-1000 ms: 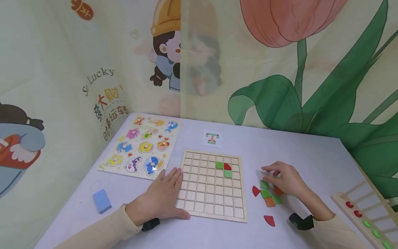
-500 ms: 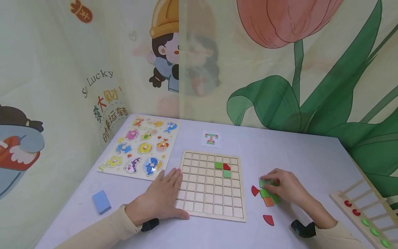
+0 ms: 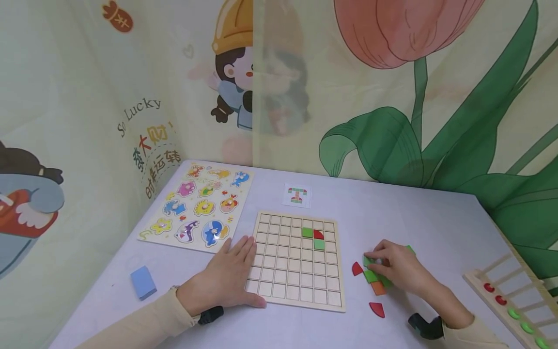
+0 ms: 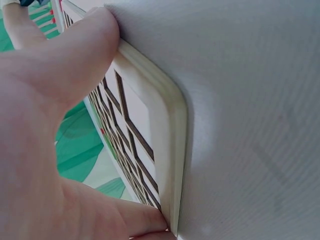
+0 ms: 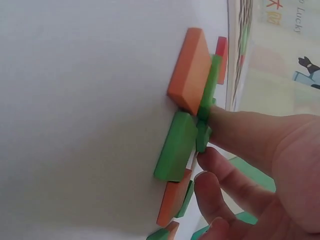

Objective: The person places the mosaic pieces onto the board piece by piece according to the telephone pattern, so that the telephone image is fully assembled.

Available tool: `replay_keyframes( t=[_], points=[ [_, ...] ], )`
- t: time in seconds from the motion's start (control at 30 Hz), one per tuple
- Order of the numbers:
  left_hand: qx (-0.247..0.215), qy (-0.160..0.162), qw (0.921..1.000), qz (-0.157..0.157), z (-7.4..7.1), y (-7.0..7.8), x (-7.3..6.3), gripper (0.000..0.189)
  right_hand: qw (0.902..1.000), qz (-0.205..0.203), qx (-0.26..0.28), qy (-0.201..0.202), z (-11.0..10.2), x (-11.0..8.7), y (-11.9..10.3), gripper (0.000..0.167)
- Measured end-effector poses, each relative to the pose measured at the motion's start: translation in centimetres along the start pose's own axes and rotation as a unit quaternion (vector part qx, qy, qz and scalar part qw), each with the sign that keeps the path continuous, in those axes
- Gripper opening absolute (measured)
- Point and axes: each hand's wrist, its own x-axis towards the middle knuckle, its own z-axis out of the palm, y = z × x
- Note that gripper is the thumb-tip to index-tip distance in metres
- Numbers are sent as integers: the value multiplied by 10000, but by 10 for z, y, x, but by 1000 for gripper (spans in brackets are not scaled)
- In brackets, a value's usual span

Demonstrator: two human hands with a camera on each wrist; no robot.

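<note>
A wooden grid board (image 3: 293, 264) lies at the middle of the table. In its upper right part sit a green square tile (image 3: 307, 232), a red quarter-round tile (image 3: 318, 234) and a light green tile (image 3: 319, 245). My left hand (image 3: 231, 271) rests with straight fingers along the board's left edge, its thumb at the near corner. Right of the board, my right hand (image 3: 398, 266) is low over loose tiles; thumb and forefinger pinch a small green tile (image 5: 202, 135). Around it lie an orange tile (image 5: 191, 72) and another green tile (image 5: 176, 146). The palm hides part of the pile from above.
Two red quarter-round tiles, one nearer (image 3: 377, 309) and one by the pile (image 3: 357, 268), lie apart. A pattern card (image 3: 297, 195) is behind the board. Sea-animal puzzle (image 3: 198, 206) and blue block (image 3: 143, 282) are left, a wooden bead rack (image 3: 507, 303) right.
My right hand has come down onto the tile pile, its thumb and forefinger closing on a green tile. Some pile tiles have shifted slightly. The left hand stays put.
</note>
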Motion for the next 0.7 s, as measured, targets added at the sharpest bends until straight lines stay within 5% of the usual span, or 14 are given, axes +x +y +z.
replay_keyframes(
  t=[0.33,0.7],
  points=[
    [60,18,10000,-18,0,0,1,121,9991,-162,-338,206,4,2,-3,34],
    [55,13,10000,-26,1,0,1,121,9988,-182,-141,430,2,13,-14,35]
  ],
)
